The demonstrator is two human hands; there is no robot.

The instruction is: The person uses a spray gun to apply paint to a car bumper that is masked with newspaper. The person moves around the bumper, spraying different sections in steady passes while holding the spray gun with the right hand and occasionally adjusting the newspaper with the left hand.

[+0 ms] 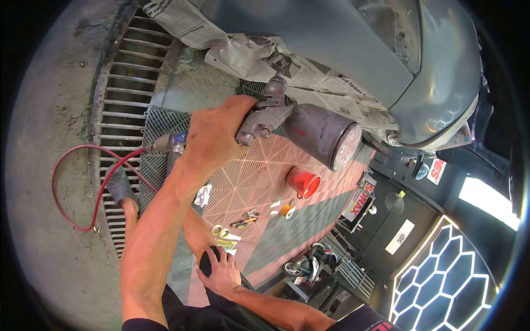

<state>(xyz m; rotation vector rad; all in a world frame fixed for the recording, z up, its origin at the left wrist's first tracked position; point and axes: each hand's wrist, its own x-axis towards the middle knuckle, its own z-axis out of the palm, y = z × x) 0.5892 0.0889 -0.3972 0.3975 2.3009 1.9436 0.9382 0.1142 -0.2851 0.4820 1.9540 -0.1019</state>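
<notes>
A spray gun [266, 115] is gripped in my left hand [217, 126], fingers closed round its handle. Its dark, paint-stained cup [320, 135] sticks out to the right, tilted on its side. A red air hose [97, 205] joins the gun through a metal coupling [160, 144] below my hand. Just beyond the gun is a grey car body panel [331, 41], with newspaper [254, 58] masking along its edge. My right hand [222, 273] lies over my knee in dark trousers, fingers spread and holding nothing.
A metal floor grate [130, 91] runs along the left. On the tiled floor stand a red bucket [303, 183], an orange roll [287, 212], pliers [245, 219] and tape rolls [217, 229]. A motorcycle [312, 262] and hexagonal wall lights [441, 276] are farther right.
</notes>
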